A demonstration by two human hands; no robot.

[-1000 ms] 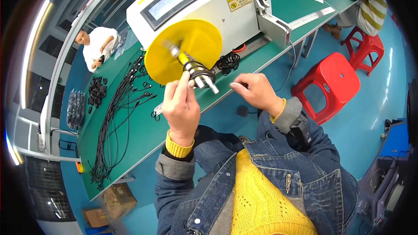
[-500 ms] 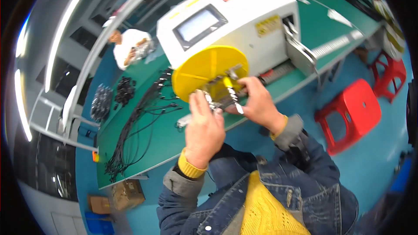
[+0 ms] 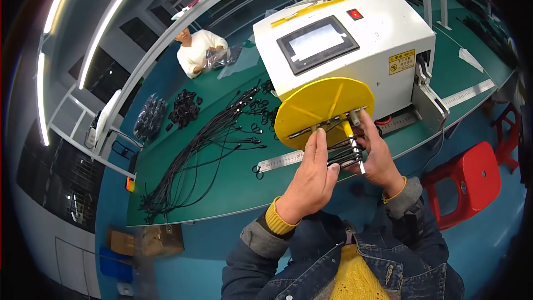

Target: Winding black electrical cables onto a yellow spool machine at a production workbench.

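A round yellow disc point(image 3: 311, 100) faces me on the front of a white winding machine point(image 3: 344, 50). Metal posts and a yellow-and-silver rod point(image 3: 350, 136) stick out from the disc, with a coil of black cable point(image 3: 347, 157) looped around them. My left hand point(image 3: 312, 180) is at the coil's left side, fingers straight and pressed together at a post, thumb against the cable. On the other side my right hand point(image 3: 378, 155) curls around the coil, its index finger reaching up to a post and its other fingertips partly hidden by the cable.
Long black cables point(image 3: 194, 150) lie bundled on the green table point(image 3: 222, 194) at left, near small black parts point(image 3: 184, 108) and a bagged pile point(image 3: 150, 118). A steel ruler point(image 3: 280, 160) runs below the disc. Red stools point(image 3: 472, 183) stand right. A person point(image 3: 200, 50) sits across the table.
The view has shifted, so the machine and hands appear further right and sharper. Both hands stay at the disc, and the cable coil between them shows more clearly.
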